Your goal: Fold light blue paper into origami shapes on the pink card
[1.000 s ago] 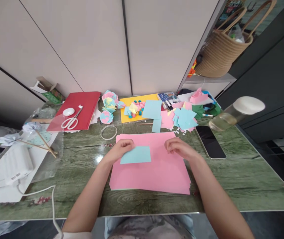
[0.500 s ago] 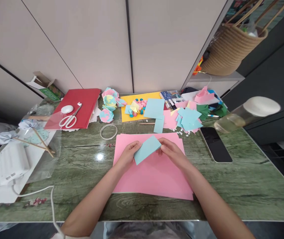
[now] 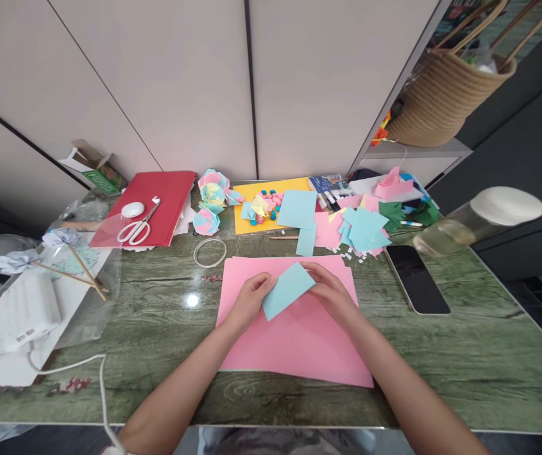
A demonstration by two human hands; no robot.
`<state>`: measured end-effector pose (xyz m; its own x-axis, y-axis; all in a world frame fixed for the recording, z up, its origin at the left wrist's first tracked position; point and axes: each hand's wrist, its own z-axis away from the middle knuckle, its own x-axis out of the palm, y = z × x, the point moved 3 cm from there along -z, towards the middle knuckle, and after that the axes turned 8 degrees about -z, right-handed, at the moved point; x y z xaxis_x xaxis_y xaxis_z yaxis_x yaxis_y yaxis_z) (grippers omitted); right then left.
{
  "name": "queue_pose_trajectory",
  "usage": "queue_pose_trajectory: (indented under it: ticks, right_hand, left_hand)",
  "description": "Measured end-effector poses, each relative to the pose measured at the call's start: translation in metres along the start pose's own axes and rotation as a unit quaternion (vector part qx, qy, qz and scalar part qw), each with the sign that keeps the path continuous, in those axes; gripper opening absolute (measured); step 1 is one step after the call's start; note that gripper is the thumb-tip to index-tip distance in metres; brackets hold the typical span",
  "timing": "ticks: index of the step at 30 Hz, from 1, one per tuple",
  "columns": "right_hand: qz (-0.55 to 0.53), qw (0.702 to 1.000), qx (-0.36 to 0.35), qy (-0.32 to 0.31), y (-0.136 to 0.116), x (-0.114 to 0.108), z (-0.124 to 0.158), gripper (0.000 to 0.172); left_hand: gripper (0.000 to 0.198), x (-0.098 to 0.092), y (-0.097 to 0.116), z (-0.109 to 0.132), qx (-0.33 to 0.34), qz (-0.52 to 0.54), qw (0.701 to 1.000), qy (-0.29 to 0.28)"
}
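A light-blue piece of paper (image 3: 288,291) is held tilted above the pink paper sheets (image 3: 294,347). My left hand (image 3: 252,300) pinches its left edge, thumb on top. At the opposite edge, my right hand (image 3: 330,289) grips the paper with its fingers partly hidden behind it. Just beyond the hands lie a light-blue strip (image 3: 305,242) and a larger light-blue sheet (image 3: 296,208). Cut blue pieces (image 3: 364,229) are heaped over pink ones to the right.
White-handled scissors (image 3: 135,230) rest on red paper (image 3: 169,215). Folded paper flowers (image 3: 212,197) stand near a ring of wire (image 3: 210,252). On the right are a phone (image 3: 417,281) and a lidded bottle (image 3: 479,218). A white cable (image 3: 102,385) hangs over the front edge at left.
The light-blue paper has turned slightly and shows more of its face. My right fingers have shifted along its upper right edge. The whole view has moved slightly.
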<state>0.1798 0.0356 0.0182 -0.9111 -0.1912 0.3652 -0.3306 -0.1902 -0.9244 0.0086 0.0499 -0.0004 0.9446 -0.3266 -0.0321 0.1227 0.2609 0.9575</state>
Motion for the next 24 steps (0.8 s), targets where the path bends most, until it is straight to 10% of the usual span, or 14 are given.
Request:
queue_pose_trajectory:
  ticks: [24]
  right_hand:
    - [-0.005, 1.0, 0.005, 0.031, -0.0039, -0.0072, 0.003, 0.034]
  left_hand:
    - [0.035, -0.0048, -0.0021, -0.0036, -0.002, -0.026, 1.0, -0.003]
